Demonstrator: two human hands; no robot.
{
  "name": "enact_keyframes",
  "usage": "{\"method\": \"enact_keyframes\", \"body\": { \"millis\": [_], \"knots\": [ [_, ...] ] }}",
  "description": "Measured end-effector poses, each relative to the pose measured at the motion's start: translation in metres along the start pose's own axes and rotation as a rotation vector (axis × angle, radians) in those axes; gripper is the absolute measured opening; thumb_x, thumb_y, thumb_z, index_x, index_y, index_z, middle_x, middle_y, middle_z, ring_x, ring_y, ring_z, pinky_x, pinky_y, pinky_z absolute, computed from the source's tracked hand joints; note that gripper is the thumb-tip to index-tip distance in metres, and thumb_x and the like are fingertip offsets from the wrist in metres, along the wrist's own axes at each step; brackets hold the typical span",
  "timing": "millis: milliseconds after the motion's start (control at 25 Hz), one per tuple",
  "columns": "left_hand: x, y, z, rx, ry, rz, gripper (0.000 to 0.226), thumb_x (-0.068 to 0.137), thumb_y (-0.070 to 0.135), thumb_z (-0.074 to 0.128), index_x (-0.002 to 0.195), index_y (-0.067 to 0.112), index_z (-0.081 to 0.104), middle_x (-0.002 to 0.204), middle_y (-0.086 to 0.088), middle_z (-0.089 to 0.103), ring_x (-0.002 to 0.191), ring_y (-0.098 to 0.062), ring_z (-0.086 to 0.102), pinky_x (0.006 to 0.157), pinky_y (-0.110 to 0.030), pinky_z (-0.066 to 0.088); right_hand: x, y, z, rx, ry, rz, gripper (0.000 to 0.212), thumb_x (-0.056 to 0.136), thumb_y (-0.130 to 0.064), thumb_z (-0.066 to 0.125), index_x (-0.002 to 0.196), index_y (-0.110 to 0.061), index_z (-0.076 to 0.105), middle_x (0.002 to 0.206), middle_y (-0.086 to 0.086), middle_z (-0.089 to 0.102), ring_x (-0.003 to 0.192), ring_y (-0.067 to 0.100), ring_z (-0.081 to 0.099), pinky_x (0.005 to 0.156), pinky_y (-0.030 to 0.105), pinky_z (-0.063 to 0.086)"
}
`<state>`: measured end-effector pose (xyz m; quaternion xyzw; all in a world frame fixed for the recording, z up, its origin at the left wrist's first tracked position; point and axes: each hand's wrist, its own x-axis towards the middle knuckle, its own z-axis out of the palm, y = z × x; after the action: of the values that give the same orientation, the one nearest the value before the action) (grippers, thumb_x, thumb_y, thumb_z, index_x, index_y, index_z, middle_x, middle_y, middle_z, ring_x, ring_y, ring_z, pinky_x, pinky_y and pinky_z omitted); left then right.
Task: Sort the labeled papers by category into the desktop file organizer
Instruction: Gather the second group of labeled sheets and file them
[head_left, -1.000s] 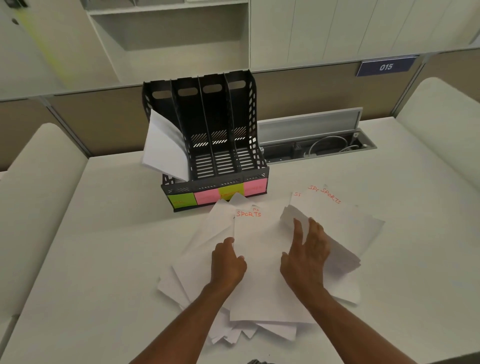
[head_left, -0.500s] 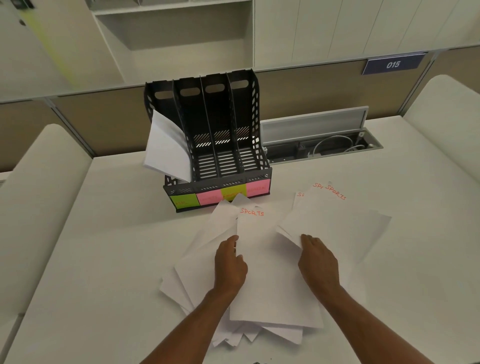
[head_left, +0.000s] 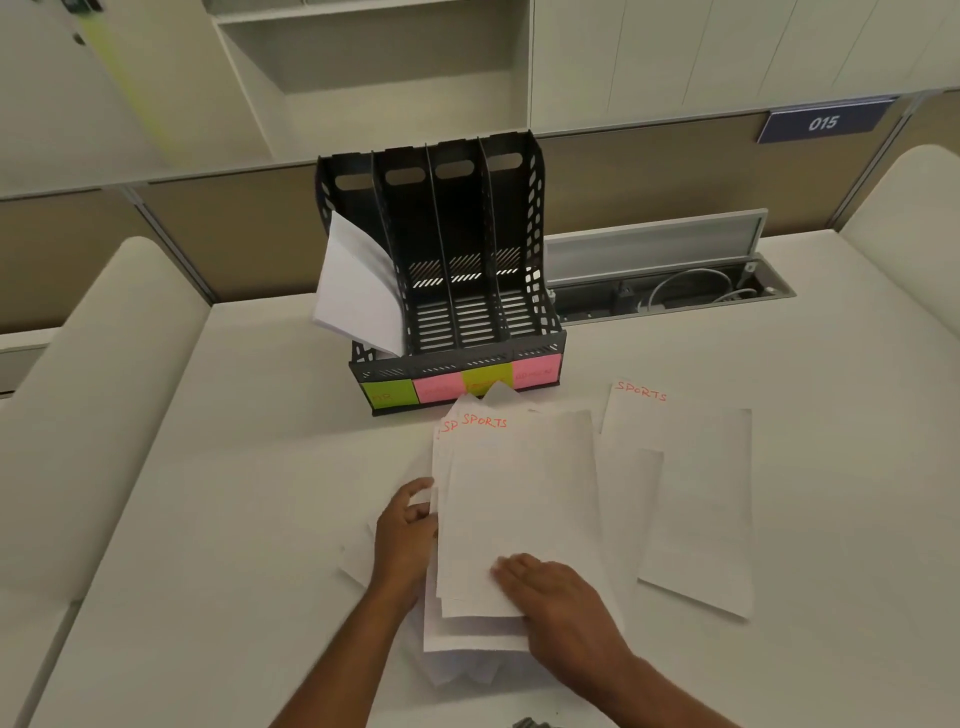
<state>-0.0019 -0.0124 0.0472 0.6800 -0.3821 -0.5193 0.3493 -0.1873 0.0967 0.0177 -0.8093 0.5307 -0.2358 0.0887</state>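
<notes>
Both hands, left (head_left: 405, 530) gripping its edge, right (head_left: 558, 592) flat, steady the SPORTS stack (head_left: 514, 499), long axis toward the organizer (head_left: 447, 270).

On my white table (head_left: 208, 493) sit the black file organizer (head_left: 457, 291), a paper pile (head_left: 514, 519) and one separate SPORTS sheet (head_left: 696, 493).

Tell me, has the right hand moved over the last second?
Yes. The right hand has pulled back toward the person, away from the black organizer, and now presses the near edge of the SPORTS stack.
</notes>
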Motion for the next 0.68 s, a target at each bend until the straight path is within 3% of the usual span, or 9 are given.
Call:
{"method": "enact_keyframes", "body": {
  "millis": [120, 280, 440, 480, 560, 600, 640, 680],
  "knots": [
    [-0.004, -0.003, 0.000, -0.021, 0.015, -0.032, 0.017, 0.097, 0.020, 0.058, 0.109, 0.024, 0.070, 0.115, 0.000, 0.071, 0.098, -0.014, 0.066, 0.094, -0.038, 0.055, -0.004, -0.001, 0.002, 0.022, -0.035, -0.024, 0.064, 0.055, -0.007, 0.068, 0.118, -0.017, 0.074, 0.119, -0.001, 0.075, 0.106, 0.016, 0.073, 0.081, 0.031, 0.059],
    [-0.003, 0.000, 0.003, -0.086, 0.022, -0.105, 0.028, 0.098, 0.022, 0.057, 0.126, 0.025, 0.057, 0.115, -0.001, 0.063, 0.096, -0.020, 0.066, 0.086, -0.041, 0.058, -0.013, -0.002, 0.002, 0.026, -0.015, -0.027, 0.053, 0.073, -0.008, 0.056, 0.122, -0.019, 0.072, 0.125, -0.004, 0.072, 0.113, 0.015, 0.069, 0.088, 0.033, 0.057],
    [0.001, 0.000, 0.002, -0.172, -0.115, -0.230, 0.018, 0.096, 0.014, 0.060, 0.113, 0.013, 0.067, 0.103, -0.009, 0.074, 0.091, -0.030, 0.071, 0.078, -0.043, 0.060, -0.016, -0.001, 0.000, 0.114, -0.214, -0.070, 0.054, 0.085, -0.018, 0.048, 0.137, -0.025, 0.059, 0.135, -0.007, 0.065, 0.122, 0.012, 0.063, 0.092, 0.033, 0.057],
    [0.002, -0.001, 0.002, -0.141, -0.134, -0.235, 0.020, 0.095, 0.010, 0.061, 0.114, 0.011, 0.067, 0.103, -0.010, 0.074, 0.092, -0.032, 0.071, 0.079, -0.044, 0.060, -0.015, -0.001, -0.006, 0.079, -0.278, -0.099, 0.055, 0.091, -0.026, 0.046, 0.145, -0.031, 0.047, 0.144, -0.011, 0.057, 0.131, 0.008, 0.055, 0.102, 0.033, 0.052],
    [0.005, -0.004, 0.000, -0.170, -0.135, -0.230, 0.026, 0.092, 0.001, 0.061, 0.116, 0.010, 0.067, 0.105, -0.012, 0.074, 0.094, -0.035, 0.071, 0.085, -0.051, 0.058, -0.010, -0.001, -0.019, 0.182, -0.464, -0.047, 0.060, 0.100, -0.052, 0.042, 0.155, -0.040, 0.022, 0.161, -0.018, 0.025, 0.148, -0.002, 0.024, 0.122, 0.025, 0.021],
    [0.007, -0.006, -0.003, -0.214, -0.135, -0.225, 0.029, 0.091, -0.003, 0.061, 0.117, 0.009, 0.067, 0.106, -0.013, 0.074, 0.096, -0.036, 0.070, 0.087, -0.054, 0.057, -0.008, 0.004, -0.023, 0.265, -0.456, 0.027, 0.068, 0.098, -0.063, 0.042, 0.156, -0.037, 0.019, 0.163, -0.018, 0.016, 0.150, -0.002, 0.014, 0.123, 0.020, 0.009],
    [0.008, -0.007, -0.007, -0.254, -0.134, -0.218, 0.032, 0.090, -0.006, 0.060, 0.117, 0.009, 0.067, 0.106, -0.014, 0.074, 0.097, -0.038, 0.070, 0.088, -0.056, 0.056, -0.006, 0.012, -0.024, 0.310, -0.313, 0.139, 0.073, 0.096, -0.064, 0.046, 0.157, -0.029, 0.025, 0.163, -0.014, 0.019, 0.150, 0.000, 0.016, 0.122, 0.019, 0.008],
    [0.010, -0.009, -0.012, -0.280, -0.127, -0.209, 0.033, 0.090, -0.009, 0.059, 0.117, 0.010, 0.066, 0.106, -0.015, 0.074, 0.097, -0.039, 0.069, 0.089, -0.056, 0.055, -0.002, 0.023, -0.023, 0.289, -0.068, 0.280, 0.073, 0.096, -0.058, 0.052, 0.155, -0.019, 0.034, 0.160, -0.006, 0.030, 0.148, 0.007, 0.027, 0.121, 0.021, 0.015]
  ]
}}
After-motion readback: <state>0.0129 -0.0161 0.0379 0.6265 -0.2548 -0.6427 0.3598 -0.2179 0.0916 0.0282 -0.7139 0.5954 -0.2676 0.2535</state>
